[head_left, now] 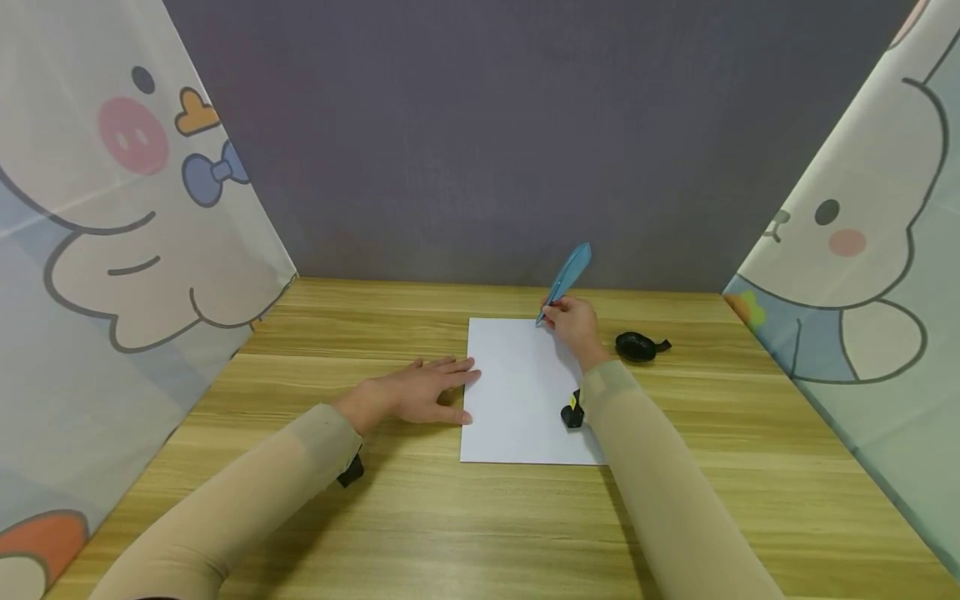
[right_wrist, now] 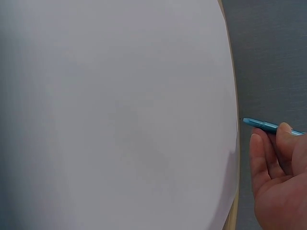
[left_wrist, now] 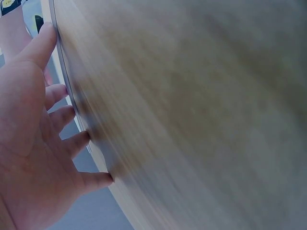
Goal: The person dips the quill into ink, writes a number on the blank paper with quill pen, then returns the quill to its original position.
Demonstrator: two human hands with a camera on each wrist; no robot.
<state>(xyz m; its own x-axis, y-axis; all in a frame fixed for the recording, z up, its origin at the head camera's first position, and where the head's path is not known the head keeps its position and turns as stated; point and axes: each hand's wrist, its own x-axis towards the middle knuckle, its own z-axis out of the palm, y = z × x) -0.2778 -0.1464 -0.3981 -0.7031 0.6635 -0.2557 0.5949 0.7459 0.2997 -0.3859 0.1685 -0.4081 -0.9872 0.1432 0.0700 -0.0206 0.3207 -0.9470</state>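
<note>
A sheet of white paper lies on the wooden table, and no marks show on it. My right hand pinches a blue feather-shaped pen near the paper's far edge, its feathered end leaning up and to the right. In the right wrist view, thumb and fingers hold the pen's barrel; whether the tip touches the paper I cannot tell. My left hand lies flat with spread fingers, its fingertips on the paper's left edge. The left wrist view shows that palm with the fingers straight.
A black oval object with a short tab lies on the table right of my right hand. Black wrist devices hang at both cuffs. A dark grey panel stands behind the table, with cartoon-printed cloth on both sides.
</note>
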